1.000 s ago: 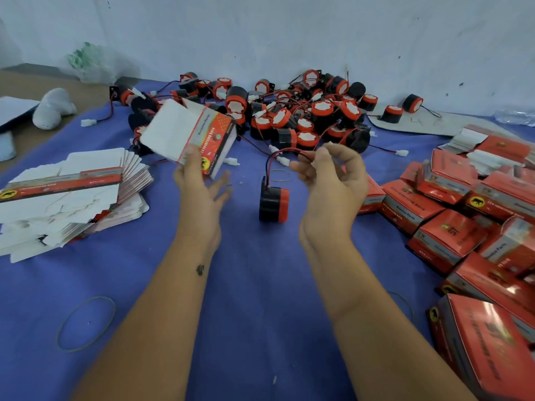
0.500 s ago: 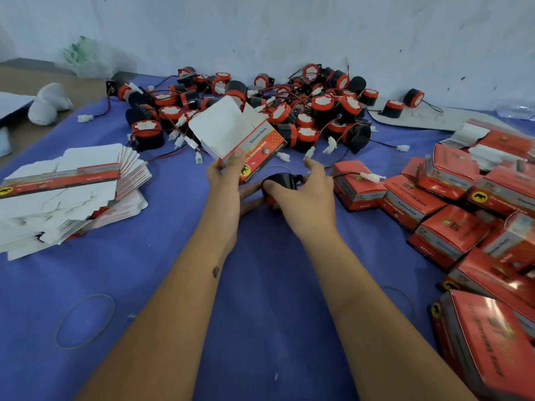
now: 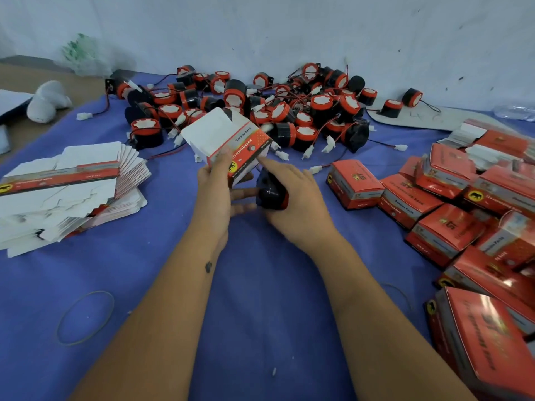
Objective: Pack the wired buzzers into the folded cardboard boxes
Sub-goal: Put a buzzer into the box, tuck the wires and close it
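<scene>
Buzzer: black-and-red round plastic wired buzzer (image 3: 271, 195), rigid, light; wrapped in right hand (image 3: 301, 201) grip by body.
Box: red-and-white folded cardboard box (image 3: 228, 141), flimsy; pinched by left hand (image 3: 217, 195) at 11 o'clock.

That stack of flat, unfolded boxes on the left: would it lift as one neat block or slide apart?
Probably slide apart: the stack of flat boxes is already fanned out, edges stepped rather than flush. The printed card looks glossy, so sheets likely slip over each other. Each sheet seems thin and would probably flop if lifted by one corner.
</scene>
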Action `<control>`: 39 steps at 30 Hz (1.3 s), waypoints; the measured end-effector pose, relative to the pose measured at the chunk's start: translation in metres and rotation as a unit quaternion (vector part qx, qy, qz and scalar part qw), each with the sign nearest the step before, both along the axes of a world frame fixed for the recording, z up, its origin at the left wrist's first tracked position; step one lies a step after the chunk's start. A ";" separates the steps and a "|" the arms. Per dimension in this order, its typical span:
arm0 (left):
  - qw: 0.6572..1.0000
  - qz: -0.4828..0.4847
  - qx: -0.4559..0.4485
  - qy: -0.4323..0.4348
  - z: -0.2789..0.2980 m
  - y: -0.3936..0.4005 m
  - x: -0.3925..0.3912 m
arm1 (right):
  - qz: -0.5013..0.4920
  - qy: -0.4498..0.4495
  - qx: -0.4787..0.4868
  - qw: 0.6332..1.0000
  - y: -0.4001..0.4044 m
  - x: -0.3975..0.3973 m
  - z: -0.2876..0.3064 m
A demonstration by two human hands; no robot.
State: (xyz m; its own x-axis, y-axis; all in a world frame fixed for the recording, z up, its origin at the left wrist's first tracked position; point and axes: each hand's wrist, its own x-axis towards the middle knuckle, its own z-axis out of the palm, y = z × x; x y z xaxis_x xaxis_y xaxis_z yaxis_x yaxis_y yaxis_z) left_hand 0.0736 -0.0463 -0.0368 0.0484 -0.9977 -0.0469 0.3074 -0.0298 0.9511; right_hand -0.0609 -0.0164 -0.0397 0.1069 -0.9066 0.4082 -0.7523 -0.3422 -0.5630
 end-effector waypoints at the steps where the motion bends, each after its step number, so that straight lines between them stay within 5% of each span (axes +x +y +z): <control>1: 1.000 -0.004 0.002 0.011 0.001 0.000 0.001 | -0.037 0.002 -0.033 0.999 0.000 0.003 -0.001; 4: 0.999 0.008 -0.020 0.030 0.002 0.001 0.002 | -0.081 -0.169 -0.075 0.979 0.000 0.007 0.005; 7: 0.994 0.065 -0.059 -0.069 -0.002 0.000 0.003 | -0.103 -0.343 -0.128 0.925 0.003 0.006 0.012; 12: 0.962 0.029 -0.096 -0.255 -0.007 0.002 0.009 | -0.178 -0.212 -0.286 0.917 0.007 0.001 0.020; 18: 0.933 -0.093 -0.117 -0.326 -0.008 0.004 0.014 | -0.107 -0.116 -0.224 0.962 0.013 0.014 0.018; 25: 0.935 -0.133 -0.095 -0.314 -0.008 0.001 0.016 | -0.073 0.043 -0.177 0.981 0.009 0.015 0.011; 39: 0.940 -0.099 -0.132 -0.300 -0.010 0.004 0.010 | -0.094 0.051 -0.085 0.991 0.006 0.007 0.000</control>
State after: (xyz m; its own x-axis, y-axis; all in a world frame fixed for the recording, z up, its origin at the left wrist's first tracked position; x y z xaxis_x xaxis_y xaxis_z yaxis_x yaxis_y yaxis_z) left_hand 0.0839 -0.0421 -0.0469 -0.2011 -0.9629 0.1798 -0.2731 0.2314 0.9337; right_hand -0.0535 -0.0099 -0.0392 -0.0083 -0.8333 0.5527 -0.8614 -0.2748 -0.4271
